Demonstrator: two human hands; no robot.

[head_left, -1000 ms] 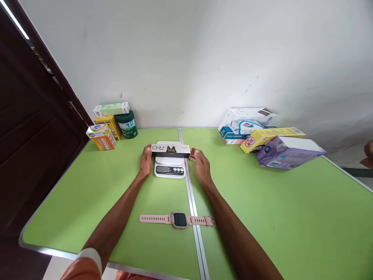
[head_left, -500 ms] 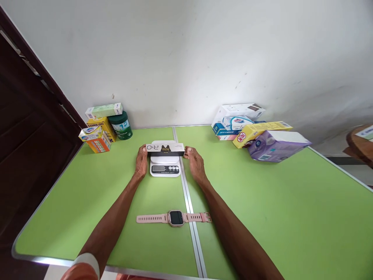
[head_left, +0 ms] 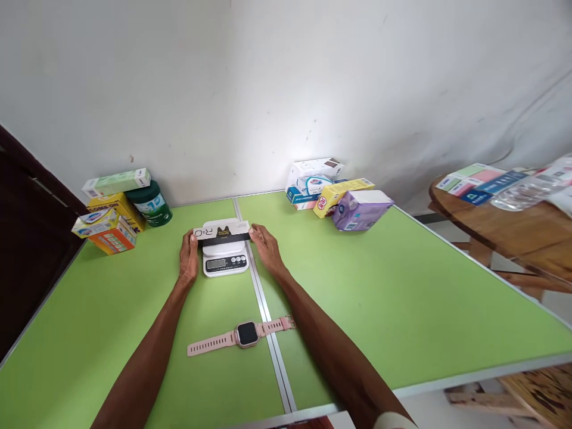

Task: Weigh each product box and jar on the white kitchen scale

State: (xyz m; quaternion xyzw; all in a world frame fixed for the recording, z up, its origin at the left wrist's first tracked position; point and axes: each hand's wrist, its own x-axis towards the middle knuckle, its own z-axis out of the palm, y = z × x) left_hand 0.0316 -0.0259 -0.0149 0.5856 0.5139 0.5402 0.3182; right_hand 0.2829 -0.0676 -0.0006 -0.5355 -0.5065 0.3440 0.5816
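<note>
A long, narrow white and black box [head_left: 232, 230] lies across the weighing plate of a white kitchen scale [head_left: 226, 264], or just above it; I cannot tell which. My left hand [head_left: 189, 257] grips the box's left end, thumb on the near side. At the opposite end, the fingertips of my right hand [head_left: 266, 247] pinch the box. The scale's grey display and buttons face me, and the box hides part of its plate. Nearer to me, a pink-strapped smartwatch [head_left: 247, 333] lies stretched out flat, its buckle end beside my right forearm.
On the green table [head_left: 357, 298], a dark green tub [head_left: 149, 204] and several boxes, including an orange one [head_left: 114, 234], stand at back left. A purple pack [head_left: 361, 210], a yellow box [head_left: 342, 193] and other boxes are at back right. Beyond is a round wooden table [head_left: 513, 226].
My view has turned to the right, so the table's things appear farther left and more of the wooden table shows. My hands stay at the two ends of the box.
</note>
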